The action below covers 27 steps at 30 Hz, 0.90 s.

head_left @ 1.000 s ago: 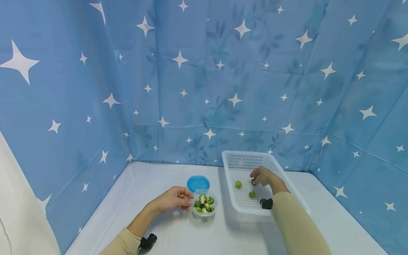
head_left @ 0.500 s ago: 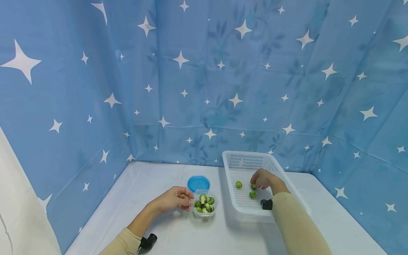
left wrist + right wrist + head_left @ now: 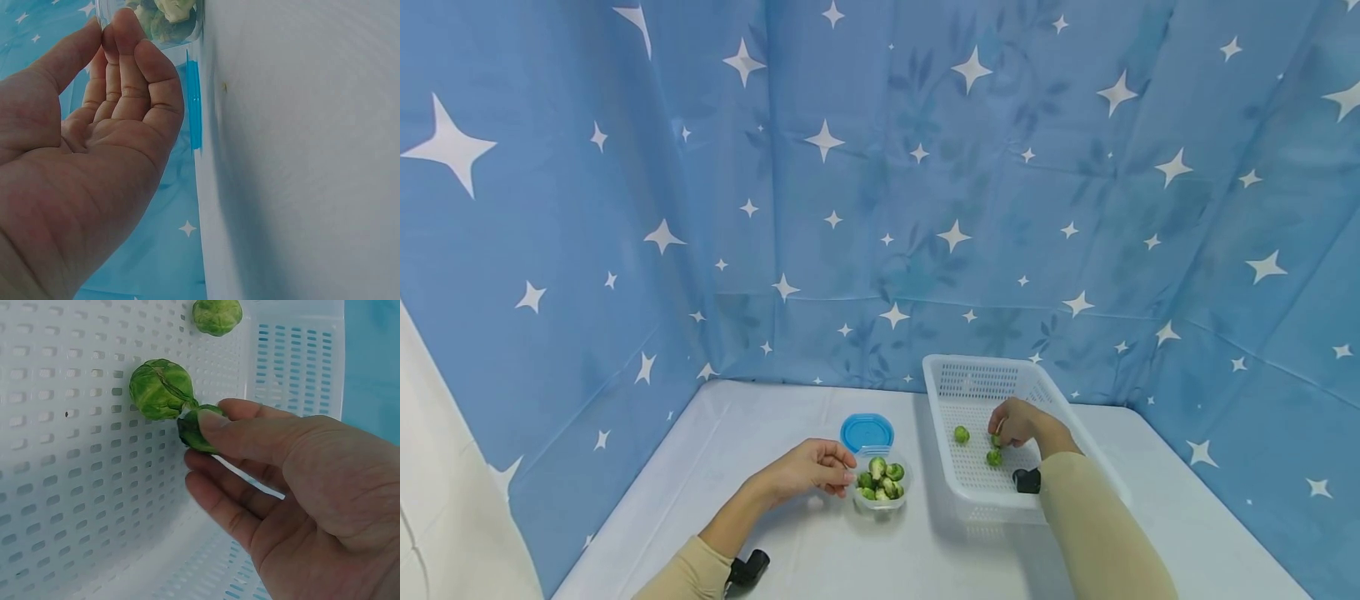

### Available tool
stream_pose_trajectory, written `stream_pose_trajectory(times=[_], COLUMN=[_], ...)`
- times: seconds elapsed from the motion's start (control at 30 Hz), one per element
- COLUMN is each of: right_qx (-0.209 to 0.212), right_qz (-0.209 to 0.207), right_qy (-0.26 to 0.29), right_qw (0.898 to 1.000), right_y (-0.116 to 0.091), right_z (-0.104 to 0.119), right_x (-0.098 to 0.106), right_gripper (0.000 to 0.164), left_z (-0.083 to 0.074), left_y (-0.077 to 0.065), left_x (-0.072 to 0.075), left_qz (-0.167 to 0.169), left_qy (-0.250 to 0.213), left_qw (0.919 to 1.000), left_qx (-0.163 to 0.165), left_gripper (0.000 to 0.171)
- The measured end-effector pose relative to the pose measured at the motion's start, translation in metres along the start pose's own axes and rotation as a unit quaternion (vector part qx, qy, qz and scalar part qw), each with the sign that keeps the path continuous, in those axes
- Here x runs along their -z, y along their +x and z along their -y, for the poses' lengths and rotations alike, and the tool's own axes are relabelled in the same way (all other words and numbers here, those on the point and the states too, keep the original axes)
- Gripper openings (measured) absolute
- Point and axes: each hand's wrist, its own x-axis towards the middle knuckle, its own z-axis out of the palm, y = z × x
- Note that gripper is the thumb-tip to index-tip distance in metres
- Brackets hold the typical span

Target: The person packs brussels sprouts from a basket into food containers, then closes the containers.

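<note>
My right hand (image 3: 1021,422) is inside the white basket (image 3: 951,475), pinching a Brussels sprout (image 3: 199,428) between thumb and fingers. A second Brussels sprout (image 3: 161,389) lies right beside the pinched one on the basket floor, and a third Brussels sprout (image 3: 217,315) sits farther off. My left hand (image 3: 811,468) is at the left side of a small clear plastic container (image 3: 880,505), its thumb and fingertips pinching the rim. Several Brussels sprouts (image 3: 877,469) fill that container, some showing pale cut ends.
Behind the container a round blue lid (image 3: 867,432) lies on the white-covered table (image 3: 805,550). The basket's raised perforated walls surround the right hand. A blue curtain (image 3: 880,208) with white stars stands behind and at both sides.
My right hand has shifted slightly toward me in the basket, and the sprout at its fingertips now shows its green side. The left hand and the container stay put.
</note>
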Motion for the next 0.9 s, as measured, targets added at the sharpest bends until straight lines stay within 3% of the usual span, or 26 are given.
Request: stream_pose_trajectory(times=[0.33, 0.63, 0.9], right_qx=[0.064, 0.082, 0.147], right_qz=[-0.042, -0.046, -0.044], right_qy=[0.011, 0.038, 0.058], right_qw=[0.997, 0.995, 0.987], right_y=[-0.007, -0.005, -0.008], right_z=[0.007, 0.01, 0.026], right_x=[0.005, 0.005, 0.011], right_gripper=[0.014, 0.023, 0.019], left_z=[-0.002, -0.002, -0.001], left_y=[0.0, -0.001, 0.0], left_x=[0.0, 0.0, 0.0], left_qz=[0.0, -0.001, -0.003], left_qy=[-0.001, 0.002, 0.002], left_qw=[1.0, 1.0, 1.0], left_qx=[-0.001, 0.004, 0.005], left_gripper=[0.034, 0.036, 0.036])
